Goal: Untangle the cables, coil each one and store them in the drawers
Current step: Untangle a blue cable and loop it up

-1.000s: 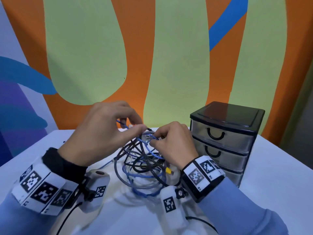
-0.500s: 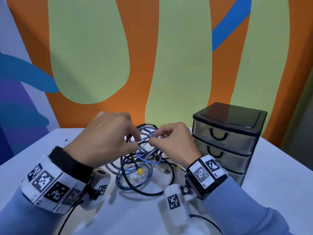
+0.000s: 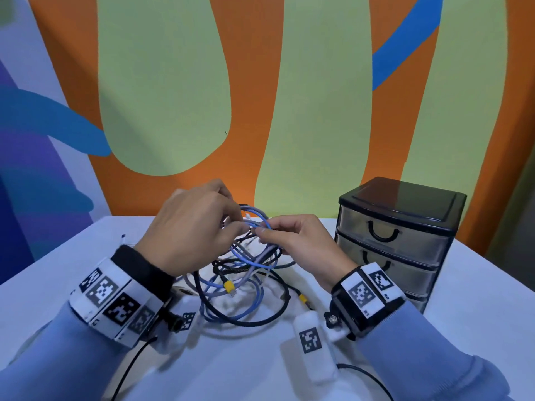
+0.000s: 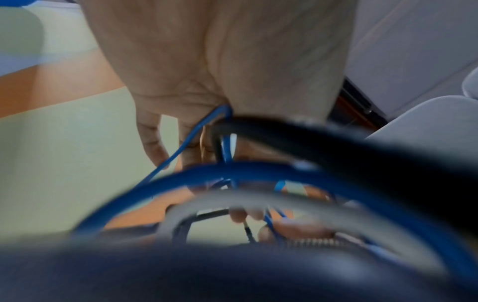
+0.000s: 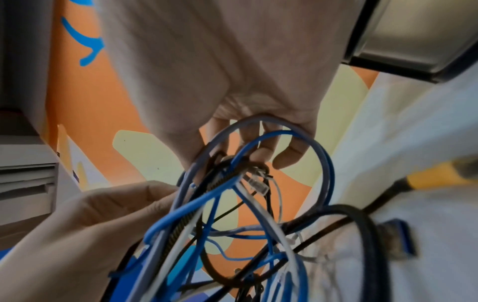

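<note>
At the centre of the white surface (image 3: 477, 285) lies the cable tangle (image 3: 246, 273), its upper loops lifted between both hands. Left hand (image 3: 191, 227) (at 9 o'clock of the knot) has its fingers pinched together on a blue strand; right hand (image 3: 301, 241), at 3 o'clock, pinches a blue cable (image 3: 262, 224) likewise. Cables appear light, limp and springy, the braided black one (image 3: 249, 321) stiffer; a hold near a free plug, such as the clear connector (image 5: 256, 181), should pull through most easily. Countable: one drawer unit (image 3: 396, 241) at 3 o'clock with three closed drawers, two yellow-collared plugs (image 3: 228, 285); the cable number cannot be told, though several colours show.
</note>
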A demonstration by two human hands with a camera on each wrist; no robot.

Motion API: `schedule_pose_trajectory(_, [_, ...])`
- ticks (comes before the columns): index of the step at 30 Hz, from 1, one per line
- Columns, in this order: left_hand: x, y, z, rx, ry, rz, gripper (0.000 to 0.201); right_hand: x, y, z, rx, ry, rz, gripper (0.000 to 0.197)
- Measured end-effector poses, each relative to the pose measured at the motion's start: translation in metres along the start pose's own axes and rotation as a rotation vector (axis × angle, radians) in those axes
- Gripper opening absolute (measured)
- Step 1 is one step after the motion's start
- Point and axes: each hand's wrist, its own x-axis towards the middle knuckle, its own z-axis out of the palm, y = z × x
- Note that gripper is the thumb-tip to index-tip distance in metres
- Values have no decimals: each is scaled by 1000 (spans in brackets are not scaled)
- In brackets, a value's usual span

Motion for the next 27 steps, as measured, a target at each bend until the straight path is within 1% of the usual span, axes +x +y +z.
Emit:
schedule_pose_trajectory(3, [1,-2,3,-104,107,-32,28,2,0,-2,-31,13,47,20])
schedule_pose_trajectory(5, [4,-4,-1,-177,247,-72,28,2,0,-4,11,15,122,21])
schedule_pose_trajectory(8, [8,-12,-16,-409,505,-216,23,4,5,-6,-16,57,179,22])
schedule_pose_trajectory(10, [9,-17,-22,-517,610,-281,22,6,7,-6,-38,105,195,21])
schedule_pose_trajectory(12, [9,-21,-27,-581,691,-321,23,7,9,-5,-63,144,193,23])
schedule_pose_trajectory(13, [8,-24,-30,-608,729,-338,23,6,7,-5,-77,163,193,20])
schedule_pose_trajectory(14, [8,-27,-33,-630,748,-351,24,6,7,-4,-90,189,189,13])
schedule_pose_trajectory(15, [7,-29,-37,-646,742,-355,24,4,7,-3,-110,208,174,11])
schedule_pose_trajectory(17, [7,-32,-39,-656,687,-333,23,2,6,-2,-104,236,137,38])
schedule_pose_trajectory(18, [7,-31,-37,-641,658,-307,22,1,4,-2,-105,248,114,44])
schedule_pose_trajectory(19, [7,-29,-34,-613,635,-276,22,-1,-2,-2,-111,248,75,44])
schedule_pose_trajectory(22, [6,-19,-27,-516,618,-190,22,-2,-12,0,-2,275,-97,26])
schedule_pose_trajectory(24, [5,-13,-27,-476,636,-121,21,-7,-24,1,104,228,-216,31])
schedule_pose_trajectory(25, [5,-10,-26,-438,648,-75,21,-10,-29,2,148,194,-256,31])
schedule_pose_trajectory(26, [4,-8,-24,-384,654,-22,20,-14,-36,3,213,147,-273,32])
schedule_pose_trajectory(27, [4,-5,-23,-321,650,32,20,-17,-42,5,285,83,-261,40])
